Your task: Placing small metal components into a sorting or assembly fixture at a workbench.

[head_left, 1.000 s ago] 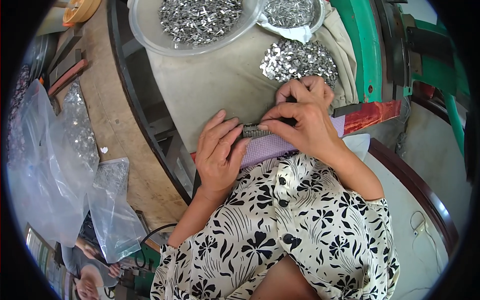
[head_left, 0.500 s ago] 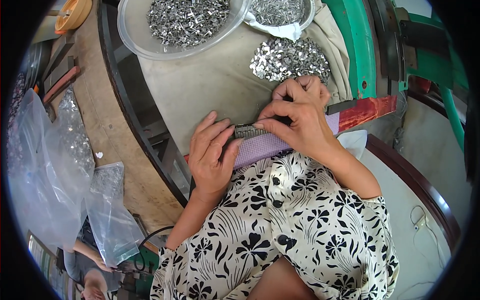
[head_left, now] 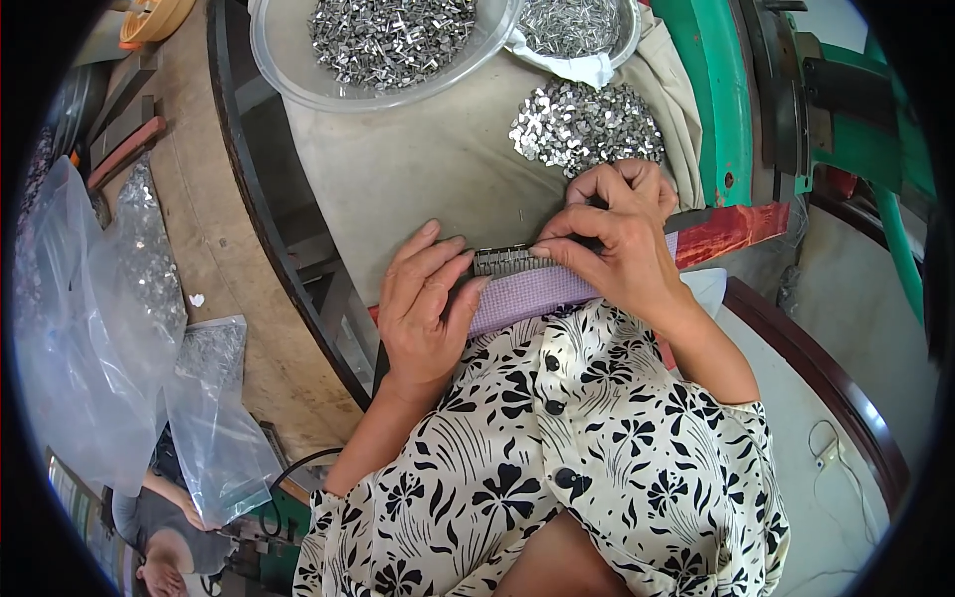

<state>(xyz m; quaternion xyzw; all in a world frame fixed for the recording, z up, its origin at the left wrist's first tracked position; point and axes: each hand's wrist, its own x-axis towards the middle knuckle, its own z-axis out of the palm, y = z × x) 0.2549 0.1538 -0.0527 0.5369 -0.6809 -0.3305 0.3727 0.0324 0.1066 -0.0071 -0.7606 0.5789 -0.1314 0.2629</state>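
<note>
A short, dark strip of small metal links [head_left: 505,261] lies along the far edge of a lilac checked pad [head_left: 532,296] in front of me. My left hand [head_left: 423,308] grips the strip's left end between thumb and fingers. Over the right end, my right hand [head_left: 622,229] is closed in a pinch, thumb and index tips touching the strip. Whatever sits between those fingertips is hidden. Just beyond the right knuckles is a heap of small shiny metal pieces [head_left: 582,124] on the beige cloth [head_left: 398,169]. One thin pin [head_left: 521,214] lies apart on the cloth.
At the back stand a large clear tub [head_left: 288,85] of metal pieces and a smaller bowl [head_left: 634,35] of thin pins. Plastic bags [head_left: 214,428] lie on the left table [head_left: 259,338]. Green machinery [head_left: 721,109] borders the right. Another person [head_left: 169,527] is at lower left.
The whole view has shifted slightly, so things at the back appear a little lower and further right. Both hands keep their places on the strip, the right thumb still at its right end.
</note>
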